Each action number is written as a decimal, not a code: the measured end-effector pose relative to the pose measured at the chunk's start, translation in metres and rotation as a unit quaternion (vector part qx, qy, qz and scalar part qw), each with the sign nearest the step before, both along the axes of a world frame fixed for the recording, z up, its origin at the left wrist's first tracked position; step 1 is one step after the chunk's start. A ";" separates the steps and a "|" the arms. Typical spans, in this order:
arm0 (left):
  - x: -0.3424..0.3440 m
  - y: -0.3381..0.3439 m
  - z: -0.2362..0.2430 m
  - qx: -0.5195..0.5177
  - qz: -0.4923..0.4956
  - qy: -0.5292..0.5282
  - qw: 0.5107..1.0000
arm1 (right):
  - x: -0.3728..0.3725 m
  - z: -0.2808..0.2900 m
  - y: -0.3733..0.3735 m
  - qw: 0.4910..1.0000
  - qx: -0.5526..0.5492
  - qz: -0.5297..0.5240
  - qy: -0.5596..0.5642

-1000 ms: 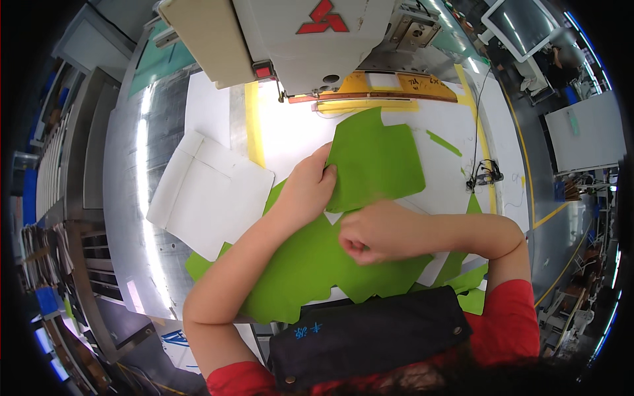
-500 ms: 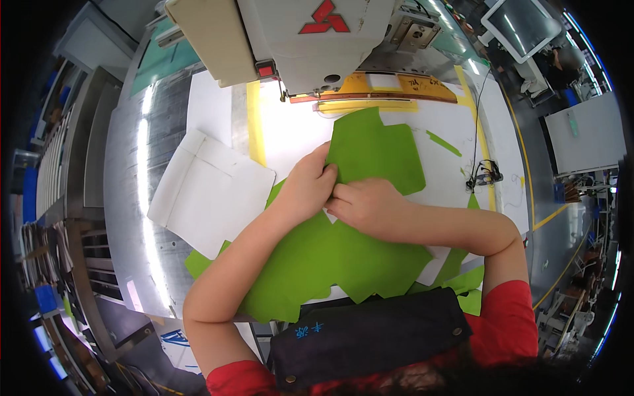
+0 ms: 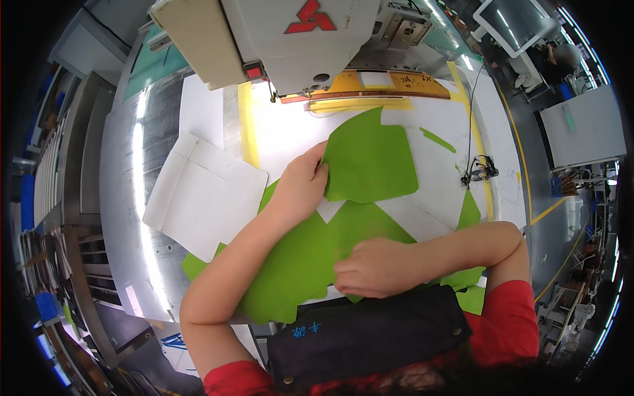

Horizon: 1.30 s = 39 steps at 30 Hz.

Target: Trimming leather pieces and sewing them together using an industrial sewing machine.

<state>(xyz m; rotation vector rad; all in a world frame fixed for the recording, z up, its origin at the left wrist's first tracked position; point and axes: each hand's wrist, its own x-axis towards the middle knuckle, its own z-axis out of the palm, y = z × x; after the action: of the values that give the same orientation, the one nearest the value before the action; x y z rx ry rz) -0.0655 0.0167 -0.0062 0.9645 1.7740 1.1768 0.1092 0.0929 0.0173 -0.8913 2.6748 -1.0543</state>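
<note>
My left hand (image 3: 300,188) pinches the left edge of a smaller green sheet piece (image 3: 373,162), cut with a notch at its top right corner. That piece is raised a little at its curved upper left edge. Below it, a larger green sheet (image 3: 290,264) with angular cut-outs spreads toward my body. Over this larger sheet is my right hand (image 3: 376,267), its fingers curled and slightly smeared by motion. Whatever those fingers may hold is hidden.
A sewing machine head (image 3: 297,39) hangs over the far side, with an orange and yellow template strip (image 3: 370,99) beneath. A white folded panel (image 3: 201,188) lies at left. Dark small tools (image 3: 480,170) and a thin green strip (image 3: 438,140) lie at right; green scraps (image 3: 469,297) lie nearer.
My right hand has come away from the left hand and moved down toward my body. The left hand still grips the smaller green piece, whose lower edge now shows fully.
</note>
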 end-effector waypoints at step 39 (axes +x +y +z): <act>0.006 -0.001 -0.003 0.024 0.017 -0.029 0.999 | 0.018 -0.002 0.044 0.995 -0.044 -0.086 -0.020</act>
<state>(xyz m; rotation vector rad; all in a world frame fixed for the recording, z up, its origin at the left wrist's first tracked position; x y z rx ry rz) -0.0599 0.0154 -0.0093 0.9209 1.7295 1.2609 0.1267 0.1369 0.0154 -0.6542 2.7310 -1.2194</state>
